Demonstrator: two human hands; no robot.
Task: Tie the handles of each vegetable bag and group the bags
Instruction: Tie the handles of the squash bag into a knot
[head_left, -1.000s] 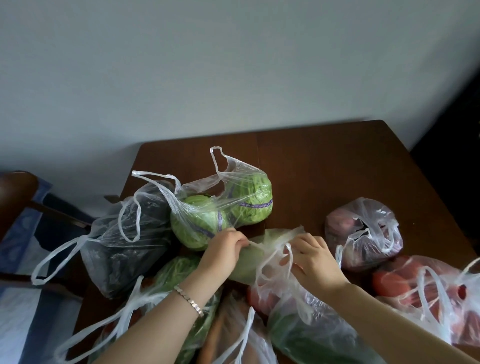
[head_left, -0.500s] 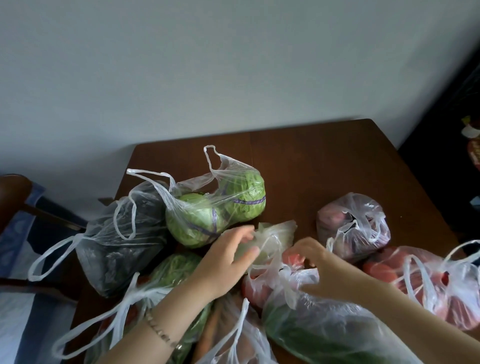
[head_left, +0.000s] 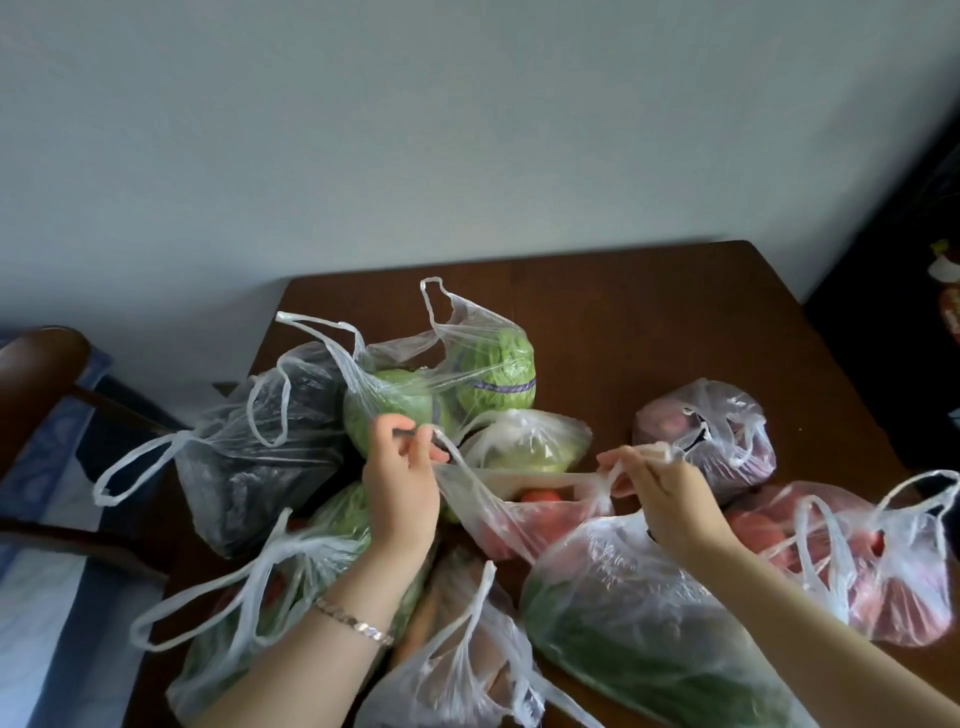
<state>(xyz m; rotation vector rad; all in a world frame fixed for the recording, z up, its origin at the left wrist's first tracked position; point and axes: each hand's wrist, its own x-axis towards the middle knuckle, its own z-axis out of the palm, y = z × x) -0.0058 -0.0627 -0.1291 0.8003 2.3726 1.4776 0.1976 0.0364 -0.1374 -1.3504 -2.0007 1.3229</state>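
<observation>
My left hand (head_left: 400, 488) pinches one handle of the tomato bag (head_left: 519, 512) and my right hand (head_left: 662, 499) pinches the other. I hold them apart so both loops pull taut and clear of the neighbouring bags, ready for knotting. The bag lies mid-surface (head_left: 649, 322), crowded by other bags towards the near edge. Its stretched mouth runs left to right and opens roughly upward (tomatoes show inside). The cabbage bag (head_left: 467, 384) sits beyond it, towards the far left corner, handles loose.

Thin glossy crinkled clear plastic bags (head_left: 524, 514), smooth dark polished wood table (head_left: 649, 317), metal bracelet (head_left: 356, 621)
</observation>
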